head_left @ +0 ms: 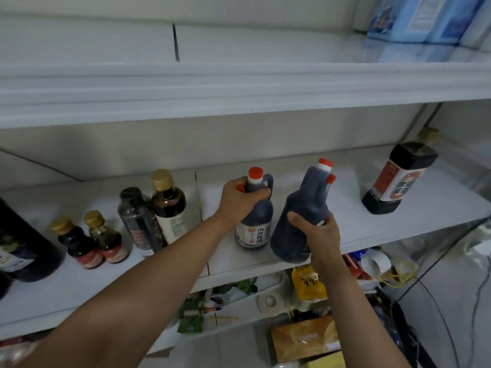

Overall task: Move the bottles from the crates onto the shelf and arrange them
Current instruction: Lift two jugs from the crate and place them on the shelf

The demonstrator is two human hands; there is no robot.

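- Left hand [243, 201]: fingers curled round the neck of a red-capped bottle [256, 221], which stands upright on the middle shelf [353, 227].
- Right hand [321, 235]: fingers wrapped round the lower body of a second jug [300, 205] (tilted, at the shelf's front edge).
- Both hold dark liquid, nearly full.

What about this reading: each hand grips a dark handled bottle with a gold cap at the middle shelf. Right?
Not quite: both caps are red, not gold. The head view shows the left hand gripping the labelled handled bottle and the right hand the tilted handled bottle, at the middle shelf.
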